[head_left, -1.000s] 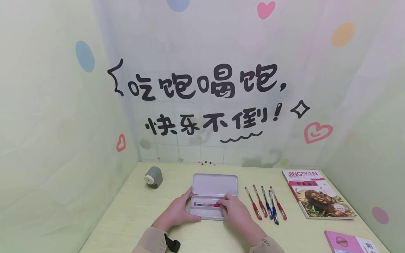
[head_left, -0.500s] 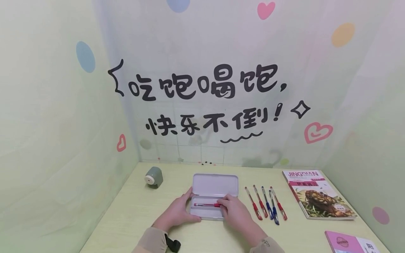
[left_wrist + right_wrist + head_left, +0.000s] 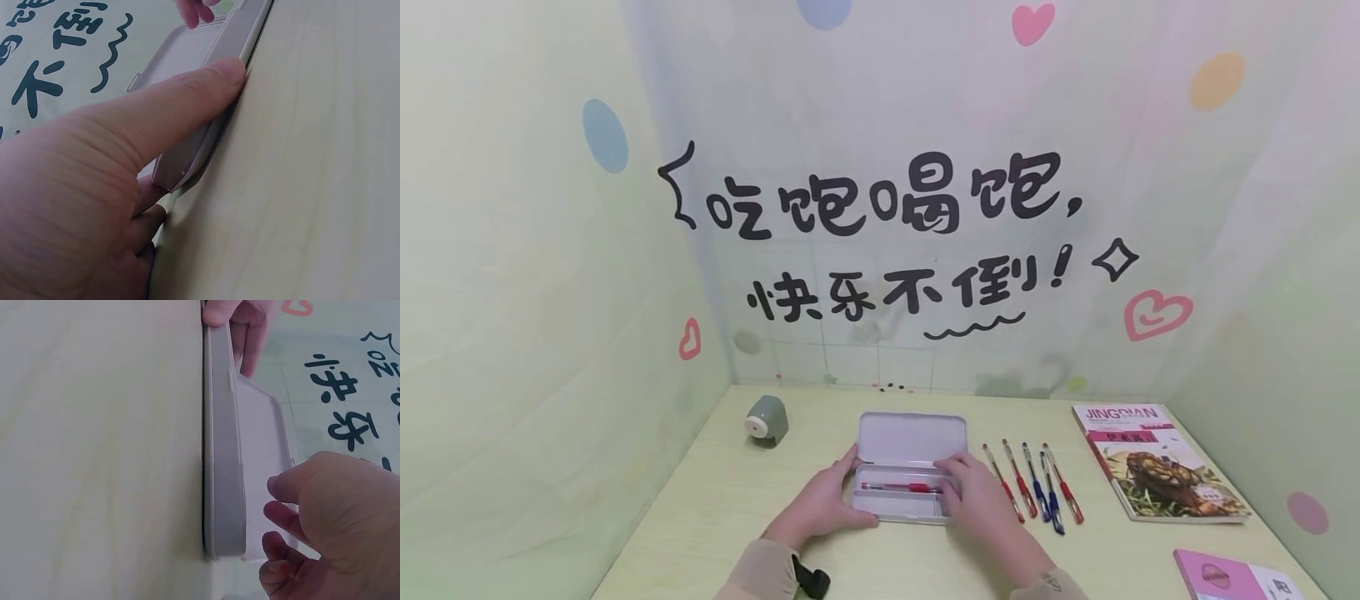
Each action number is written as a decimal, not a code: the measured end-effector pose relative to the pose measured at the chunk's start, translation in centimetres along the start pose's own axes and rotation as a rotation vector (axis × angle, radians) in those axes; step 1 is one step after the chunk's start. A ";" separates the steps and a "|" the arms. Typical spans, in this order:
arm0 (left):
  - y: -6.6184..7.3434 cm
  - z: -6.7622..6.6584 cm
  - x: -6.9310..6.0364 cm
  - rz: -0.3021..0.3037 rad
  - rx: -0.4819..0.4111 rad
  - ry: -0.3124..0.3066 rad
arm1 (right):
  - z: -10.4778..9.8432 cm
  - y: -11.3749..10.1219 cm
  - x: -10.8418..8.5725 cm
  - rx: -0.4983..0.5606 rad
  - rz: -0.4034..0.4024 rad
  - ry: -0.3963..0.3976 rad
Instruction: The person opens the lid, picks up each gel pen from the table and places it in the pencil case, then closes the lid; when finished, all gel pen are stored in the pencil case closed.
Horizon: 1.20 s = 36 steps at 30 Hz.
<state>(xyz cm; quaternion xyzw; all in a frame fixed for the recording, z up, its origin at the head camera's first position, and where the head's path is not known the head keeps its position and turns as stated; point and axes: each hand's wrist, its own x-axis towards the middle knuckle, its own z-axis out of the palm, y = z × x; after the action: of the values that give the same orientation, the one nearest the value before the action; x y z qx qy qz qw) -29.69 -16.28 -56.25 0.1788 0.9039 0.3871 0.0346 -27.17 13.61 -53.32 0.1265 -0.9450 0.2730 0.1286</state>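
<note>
An open pale-lilac pencil case point(image 3: 895, 508) lies on the table, its lid point(image 3: 913, 437) tipped back. Inside its rear compartment rests a red gel pen point(image 3: 897, 487). My left hand point(image 3: 820, 505) grips the case's left end; the left wrist view shows the thumb point(image 3: 206, 87) along the front wall. Over the right end of the case is my right hand point(image 3: 988, 504), its fingers loosely bent and apart from the pen. In the right wrist view nothing sits between the right hand's fingers point(image 3: 284, 515). Several red and blue gel pens point(image 3: 1035, 483) lie right of the case.
A grey-green pencil sharpener point(image 3: 767, 421) stands at the back left. A magazine point(image 3: 1157, 462) lies at the right, with a pink booklet point(image 3: 1225, 575) nearer the front right edge. A printed curtain point(image 3: 850, 367) encloses the table at the back and sides.
My right hand has let go of the red pen in the case and shifted slightly right. The pen now lies in the compartment. My left hand keeps its hold on the case.
</note>
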 end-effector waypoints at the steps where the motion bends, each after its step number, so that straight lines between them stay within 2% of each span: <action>1: 0.0 0.0 0.0 -0.002 0.000 -0.001 | -0.3 0.4 0.0 0.005 0.015 0.012; 9: 0.1 -0.1 0.0 -0.007 -0.003 0.004 | -3.0 4.0 -0.6 0.017 0.118 0.096; 16: 0.2 0.0 0.0 0.000 -0.008 0.003 | -4.5 6.8 -1.5 -0.025 0.139 0.169; 18: 0.2 0.0 0.0 -0.002 -0.009 0.004 | -4.9 7.4 -1.8 -0.031 0.152 0.175; 27: 0.4 0.0 -0.1 -0.012 -0.002 0.001 | -6.8 10.6 -3.1 -0.030 0.305 0.135; 32: 0.3 0.1 -0.1 -0.016 0.005 0.002 | -7.6 11.9 -3.5 -0.065 0.356 0.107; 36: 0.4 0.0 -0.2 -0.014 0.005 0.005 | -8.0 12.3 -3.7 -0.075 0.373 0.115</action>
<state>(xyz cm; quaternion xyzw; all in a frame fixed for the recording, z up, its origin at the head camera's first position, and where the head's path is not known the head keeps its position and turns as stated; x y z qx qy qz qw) -29.44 -16.13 -55.97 0.1716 0.9061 0.3851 0.0345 -26.14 28.69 -53.84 -0.0713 -0.9527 0.2633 0.1341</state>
